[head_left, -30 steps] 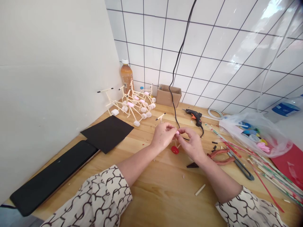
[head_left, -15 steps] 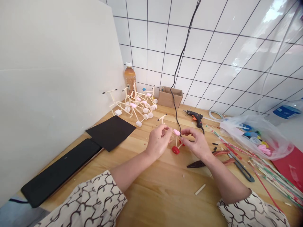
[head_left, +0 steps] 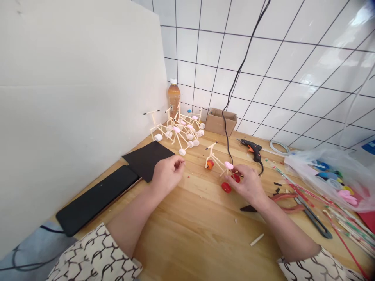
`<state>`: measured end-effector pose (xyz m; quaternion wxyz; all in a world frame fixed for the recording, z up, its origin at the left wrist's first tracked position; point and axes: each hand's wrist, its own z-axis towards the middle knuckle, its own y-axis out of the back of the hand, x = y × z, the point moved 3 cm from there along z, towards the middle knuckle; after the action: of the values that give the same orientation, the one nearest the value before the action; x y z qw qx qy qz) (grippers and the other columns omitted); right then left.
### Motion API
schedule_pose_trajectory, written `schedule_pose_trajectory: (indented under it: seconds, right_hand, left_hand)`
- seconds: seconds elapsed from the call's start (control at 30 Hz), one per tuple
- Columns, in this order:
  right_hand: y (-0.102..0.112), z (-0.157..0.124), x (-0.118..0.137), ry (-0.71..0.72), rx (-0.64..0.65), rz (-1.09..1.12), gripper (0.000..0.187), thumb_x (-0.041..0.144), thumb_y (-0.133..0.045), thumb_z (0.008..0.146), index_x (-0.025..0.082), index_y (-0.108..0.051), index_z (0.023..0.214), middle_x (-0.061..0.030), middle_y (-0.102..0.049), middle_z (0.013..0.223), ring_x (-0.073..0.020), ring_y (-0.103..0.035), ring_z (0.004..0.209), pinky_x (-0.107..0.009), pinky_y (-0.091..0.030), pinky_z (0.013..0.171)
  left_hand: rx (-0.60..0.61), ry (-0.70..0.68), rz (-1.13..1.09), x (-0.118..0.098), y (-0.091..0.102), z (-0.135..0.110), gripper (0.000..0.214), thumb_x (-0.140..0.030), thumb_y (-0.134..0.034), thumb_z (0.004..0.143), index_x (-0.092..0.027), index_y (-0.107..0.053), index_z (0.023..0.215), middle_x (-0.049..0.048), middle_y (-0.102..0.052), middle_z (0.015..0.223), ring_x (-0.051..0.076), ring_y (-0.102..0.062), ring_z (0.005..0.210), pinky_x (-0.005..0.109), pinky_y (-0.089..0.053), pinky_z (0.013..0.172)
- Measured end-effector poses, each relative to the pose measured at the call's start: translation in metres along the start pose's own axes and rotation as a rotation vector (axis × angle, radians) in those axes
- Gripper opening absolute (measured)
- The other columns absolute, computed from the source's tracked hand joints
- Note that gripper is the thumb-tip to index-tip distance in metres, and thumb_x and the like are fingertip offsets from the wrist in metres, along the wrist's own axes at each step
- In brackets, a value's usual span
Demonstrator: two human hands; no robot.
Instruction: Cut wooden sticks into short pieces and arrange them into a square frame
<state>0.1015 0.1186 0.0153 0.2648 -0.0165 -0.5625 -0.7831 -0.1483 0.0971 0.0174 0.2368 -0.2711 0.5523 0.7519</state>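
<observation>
A small bicycle-shaped model of pale sticks stands on the wooden table, with a pink seat, an orange bottle-cap wheel and red bottle-cap wheels. My right hand grips it low down by a red cap, and its fingers hide part of the frame. My left hand rests apart to the left, fingers curled on nothing, next to a black sheet.
Several finished stick models crowd the back corner before a juice bottle and cardboard box. A glue gun and its black cable lie behind my right hand. Pliers, straws and a plastic bag lie right.
My left hand has moved left, away from the model. The model now stands on the table, held by my right hand. The whole view has shifted as my head turned.
</observation>
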Motion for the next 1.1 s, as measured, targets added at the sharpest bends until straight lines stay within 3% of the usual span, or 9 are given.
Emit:
schedule_pose_trajectory:
  seconds: [0.17, 0.37, 0.53, 0.67, 0.97, 1.1]
  right_hand:
    - [-0.003, 0.0, 0.0, 0.007, 0.004, -0.042, 0.023, 0.04, -0.054, 0.075, 0.02, -0.054, 0.064, -0.0025, -0.06, 0.063, -0.0187, -0.055, 0.061, -0.032, -0.036, 0.063]
    - [-0.004, 0.0, 0.004, 0.0, -0.017, -0.029, 0.02, 0.035, -0.053, 0.074, 0.02, -0.049, 0.061, -0.0001, -0.055, 0.056, -0.0167, -0.05, 0.055, -0.031, -0.034, 0.061]
    - [-0.004, 0.001, 0.007, 0.003, -0.028, -0.007, 0.02, 0.033, -0.051, 0.074, 0.02, -0.048, 0.059, -0.0002, -0.054, 0.055, -0.0157, -0.049, 0.052, -0.029, -0.034, 0.057]
    - [-0.004, 0.001, 0.007, 0.008, -0.039, 0.005, 0.019, 0.033, -0.051, 0.074, 0.02, -0.05, 0.061, -0.0002, -0.055, 0.055, -0.0157, -0.05, 0.052, -0.028, -0.035, 0.057]
    - [-0.005, 0.001, 0.005, 0.018, -0.039, 0.007, 0.019, 0.031, -0.051, 0.075, 0.02, -0.046, 0.06, 0.0002, -0.053, 0.054, -0.0156, -0.048, 0.052, -0.029, -0.034, 0.058]
    - [-0.005, 0.001, 0.006, 0.015, -0.032, 0.009, 0.021, 0.033, -0.051, 0.075, 0.02, -0.046, 0.059, 0.0003, -0.053, 0.054, -0.0154, -0.048, 0.052, -0.029, -0.033, 0.057]
  left_hand:
    - [-0.084, -0.009, 0.312, 0.016, 0.02, 0.02, 0.02, -0.028, -0.047, 0.078, -0.02, -0.062, 0.087, 0.0053, -0.064, 0.097, 0.021, -0.059, 0.083, 0.028, -0.044, 0.067]
    - [-0.081, 0.096, 0.556, 0.038, 0.042, 0.038, 0.035, -0.034, -0.045, 0.079, -0.016, -0.059, 0.106, 0.0113, -0.057, 0.116, 0.028, -0.047, 0.113, 0.035, -0.042, 0.087]
    - [0.059, 0.253, 0.678, 0.062, 0.051, 0.048, 0.048, -0.044, -0.043, 0.08, -0.01, -0.056, 0.11, 0.0207, -0.055, 0.117, 0.036, -0.046, 0.112, 0.045, -0.039, 0.089]
    - [0.174, 0.411, 0.676, 0.069, 0.056, 0.05, 0.056, -0.055, -0.046, 0.076, -0.01, -0.055, 0.108, 0.0221, -0.056, 0.116, 0.039, -0.05, 0.108, 0.048, -0.04, 0.083]
    - [0.221, 0.417, 0.673, 0.065, 0.06, 0.05, 0.058, -0.06, -0.054, 0.067, -0.013, -0.058, 0.101, 0.0202, -0.06, 0.11, 0.037, -0.056, 0.1, 0.04, -0.045, 0.071]
    - [0.218, 0.406, 0.581, 0.073, 0.059, 0.052, 0.056, -0.053, -0.061, 0.063, -0.014, -0.059, 0.102, 0.0188, -0.062, 0.107, 0.036, -0.059, 0.095, 0.038, -0.046, 0.069]
